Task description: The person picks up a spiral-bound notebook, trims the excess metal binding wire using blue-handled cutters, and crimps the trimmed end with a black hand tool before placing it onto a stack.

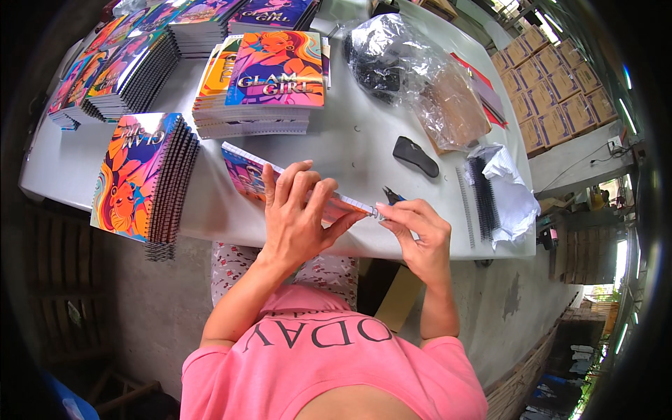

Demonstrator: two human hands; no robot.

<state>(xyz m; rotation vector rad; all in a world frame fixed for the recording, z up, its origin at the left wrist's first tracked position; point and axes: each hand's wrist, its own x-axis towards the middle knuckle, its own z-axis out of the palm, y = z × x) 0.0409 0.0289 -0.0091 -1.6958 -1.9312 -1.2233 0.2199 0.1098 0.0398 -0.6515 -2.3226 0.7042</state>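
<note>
A colourful notebook [243, 172] stands tilted on its edge near the table's front, its pages facing up. My left hand [297, 218] is closed around it, fingers over the far side and thumb on the near side. At the notebook's right end, my right hand [422, 236] pinches the end of a thin spiral wire [376, 212] between thumb and fingers. Small blue-handled pliers [393, 196] lie just beyond the right fingers, partly hidden by them. Beyond the notebook sits a pile of loose books [276, 73] with bright illustrated covers.
Spiral-bound notebooks stand stacked at the left edge [133, 178] and far left [133, 77]. A dark oblong object [416, 157] lies right of centre. Black wire coils [481, 199] rest beside crumpled white paper [509, 185]. A clear plastic bag [451, 105] covers the far right.
</note>
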